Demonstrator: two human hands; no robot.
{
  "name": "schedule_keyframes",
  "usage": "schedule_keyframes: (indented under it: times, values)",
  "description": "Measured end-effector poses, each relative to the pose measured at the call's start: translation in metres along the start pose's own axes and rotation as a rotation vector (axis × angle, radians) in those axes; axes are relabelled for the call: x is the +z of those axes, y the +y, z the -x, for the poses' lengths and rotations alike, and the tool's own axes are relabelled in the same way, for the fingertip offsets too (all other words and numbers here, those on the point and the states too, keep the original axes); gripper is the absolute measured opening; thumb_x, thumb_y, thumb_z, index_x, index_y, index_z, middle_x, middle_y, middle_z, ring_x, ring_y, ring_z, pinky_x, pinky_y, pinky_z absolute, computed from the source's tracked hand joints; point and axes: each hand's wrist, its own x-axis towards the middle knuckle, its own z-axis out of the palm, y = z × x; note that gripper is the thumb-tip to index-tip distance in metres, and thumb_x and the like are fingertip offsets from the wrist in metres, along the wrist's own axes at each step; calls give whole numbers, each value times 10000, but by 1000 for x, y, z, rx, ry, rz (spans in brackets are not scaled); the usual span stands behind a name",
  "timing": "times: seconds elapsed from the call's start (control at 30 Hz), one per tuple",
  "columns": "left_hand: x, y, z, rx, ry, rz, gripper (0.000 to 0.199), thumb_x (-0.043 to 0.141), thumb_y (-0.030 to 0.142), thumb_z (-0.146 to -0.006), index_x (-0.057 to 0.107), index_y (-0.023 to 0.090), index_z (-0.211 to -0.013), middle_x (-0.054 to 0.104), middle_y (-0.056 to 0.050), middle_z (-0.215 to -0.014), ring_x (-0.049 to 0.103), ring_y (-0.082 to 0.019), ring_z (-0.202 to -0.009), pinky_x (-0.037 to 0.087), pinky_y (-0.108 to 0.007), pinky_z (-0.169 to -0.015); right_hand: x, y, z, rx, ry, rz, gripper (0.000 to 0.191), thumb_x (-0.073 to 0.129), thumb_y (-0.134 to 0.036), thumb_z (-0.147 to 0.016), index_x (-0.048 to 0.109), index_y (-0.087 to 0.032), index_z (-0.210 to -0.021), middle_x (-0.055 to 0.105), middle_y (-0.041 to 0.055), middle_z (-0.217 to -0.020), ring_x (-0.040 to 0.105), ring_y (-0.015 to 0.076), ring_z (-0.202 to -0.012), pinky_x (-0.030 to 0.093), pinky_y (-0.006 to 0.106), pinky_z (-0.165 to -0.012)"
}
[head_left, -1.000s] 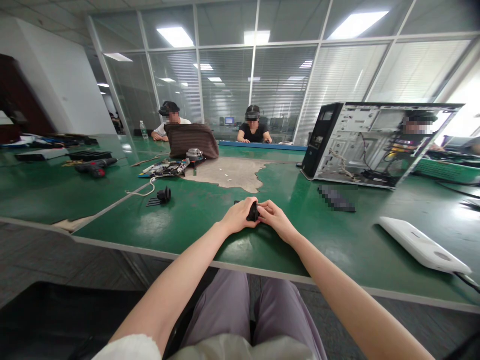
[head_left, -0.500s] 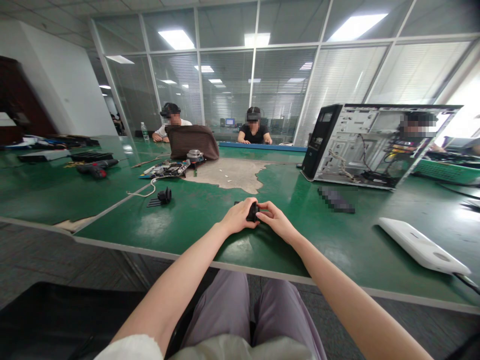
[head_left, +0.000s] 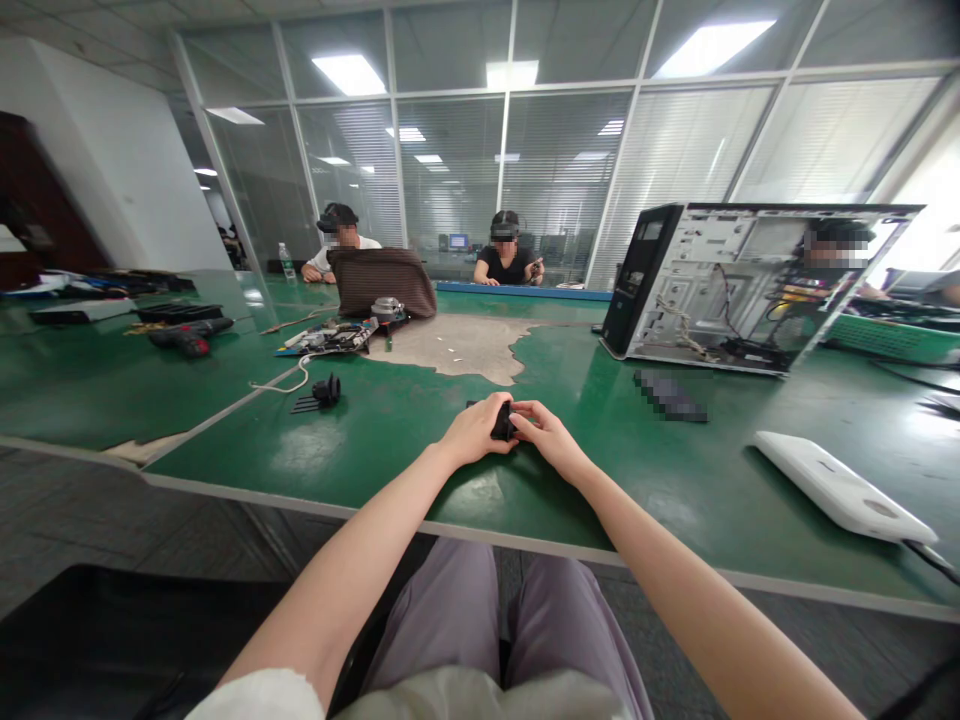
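Observation:
Just in front of me, over the green table (head_left: 360, 450), my left hand (head_left: 476, 430) is closed around a small black part (head_left: 502, 422). Its exact kind is hard to tell, since fingers cover much of it. My right hand (head_left: 551, 435) grips the same part from the right, thumb and fingers pressed to its edge. To the left lies another black plastic piece (head_left: 326, 390) with a round flange and thin prongs.
An open computer case (head_left: 705, 290) stands at the right, a blurred dark flat object (head_left: 670, 396) before it. A white power bank (head_left: 840, 485) with a cable lies nearer. Circuit boards (head_left: 326, 338), a power drill (head_left: 191, 335) and a brown bag (head_left: 384, 280) are left. People sit opposite.
My hands stay in place around the black part, with a slight shift of the right fingers. The person opposite at the centre has raised one hand. The view has moved slightly.

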Motion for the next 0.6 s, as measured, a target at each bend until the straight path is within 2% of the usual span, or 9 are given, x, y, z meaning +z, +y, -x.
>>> schedule_keyframes:
  times: [0.2, 0.4, 0.6]
  values:
    - [0, 1, 0, -10, 1, -2, 550, 623, 317, -642, 341, 220, -1103, 508, -51, -1037, 536, -219, -900, 428, -325, -741, -1, -6, 6, -36, -47, -25, 274, 634, -318, -653, 507, -212, -872, 577, -2, -913, 582, 137, -793, 472, 290, -726]
    - [0, 1, 0, -11, -4, 7, 572, 639, 306, -628, 339, 225, -1108, 501, -52, -1066, 523, -226, -946, 418, -337, -780, -1, -5, 3, -18, -9, -23, 206, 579, -362, -697, 508, -206, -813, 602, 3, -817, 575, 136, -757, 474, 294, -692]
    - [-1, 2, 0, -15, -7, 18, 554, 631, 308, -637, 348, 224, -1106, 500, -50, -1065, 526, -221, -942, 419, -338, -781, -3, 3, 0, 3, -4, -12, 260, 588, -360, -686, 525, -201, -882, 598, 26, -891, 578, 143, -761, 476, 304, -691]
